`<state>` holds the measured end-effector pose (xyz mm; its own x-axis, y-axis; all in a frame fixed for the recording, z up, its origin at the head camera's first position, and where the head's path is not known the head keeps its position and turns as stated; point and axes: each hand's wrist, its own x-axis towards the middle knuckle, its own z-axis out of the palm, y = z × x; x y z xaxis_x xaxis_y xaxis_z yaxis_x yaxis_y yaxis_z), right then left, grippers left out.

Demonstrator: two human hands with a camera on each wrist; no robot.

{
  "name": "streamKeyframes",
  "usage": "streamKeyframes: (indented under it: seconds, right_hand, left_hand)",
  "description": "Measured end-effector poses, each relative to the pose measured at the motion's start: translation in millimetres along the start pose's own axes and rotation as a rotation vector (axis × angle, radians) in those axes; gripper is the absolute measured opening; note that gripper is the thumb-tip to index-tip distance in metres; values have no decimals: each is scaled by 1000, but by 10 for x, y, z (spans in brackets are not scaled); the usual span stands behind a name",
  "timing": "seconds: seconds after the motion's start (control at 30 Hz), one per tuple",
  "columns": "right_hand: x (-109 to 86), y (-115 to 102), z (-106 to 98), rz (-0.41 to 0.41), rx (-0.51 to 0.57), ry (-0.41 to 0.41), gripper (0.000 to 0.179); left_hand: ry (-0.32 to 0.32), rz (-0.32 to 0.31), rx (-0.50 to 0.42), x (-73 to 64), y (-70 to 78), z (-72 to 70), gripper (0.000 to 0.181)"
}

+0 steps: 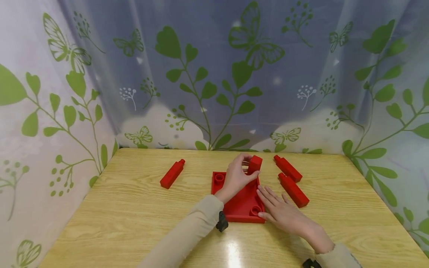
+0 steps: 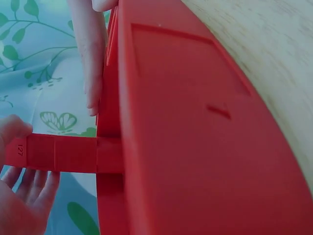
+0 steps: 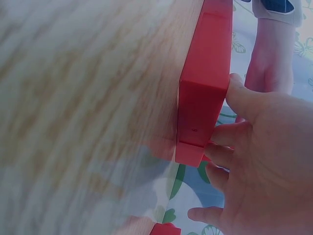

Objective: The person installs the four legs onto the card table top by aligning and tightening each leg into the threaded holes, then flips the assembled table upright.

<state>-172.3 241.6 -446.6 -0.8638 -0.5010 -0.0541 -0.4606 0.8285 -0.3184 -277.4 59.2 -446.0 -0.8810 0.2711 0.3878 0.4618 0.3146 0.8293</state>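
A red bar (image 1: 255, 163) stands upright at the far right corner of a red tray (image 1: 239, 201), gripped between the thumb and fingers of the left hand (image 1: 236, 175). The right hand (image 1: 281, 214) rests straight-fingered against the tray's right edge. On the tabletop (image 1: 134, 223), a second bar (image 1: 172, 174) lies toward the far left corner, a third bar (image 1: 288, 169) and fourth bar (image 1: 293, 190) toward the far right.

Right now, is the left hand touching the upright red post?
Touching: the left wrist view shows the left hand gripping the post between thumb and fingers.
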Motion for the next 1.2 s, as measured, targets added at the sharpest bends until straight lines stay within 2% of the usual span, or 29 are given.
streamKeyframes:
  seconds: [0.17,0.37,0.43,0.57,0.67,0.87,0.93,1.03,1.2]
  right_hand:
    - [-6,2,-5,2,5,2,76]
    - [-12,11,-2,-7,4,7,75]
    - [-13,13,-1,-8,3,8,74]
    - [-12,15,-1,-8,4,7,73]
    - [-11,13,-1,-6,6,6,73]
    - [-13,10,-4,-3,7,9,73]
    - [-12,10,-4,-3,7,9,73]
    - [-7,10,-1,-2,9,3,75]
    - [0,4,1,-3,9,-2,76]
  left_hand:
    - [-114,47,2,18,-18,-57,47]
    - [-264,59,-103,69,-35,-118,47]
    - [-290,50,-126,82,-39,-126,48]
    - [-302,44,-121,88,-39,-135,50]
    - [-259,26,-82,78,-23,-121,55]
    - [-30,6,19,48,13,-6,58]
    - [22,-5,33,35,30,27,57]
    - [60,-15,72,22,47,59,55]
    - [85,-2,128,13,35,86,51]
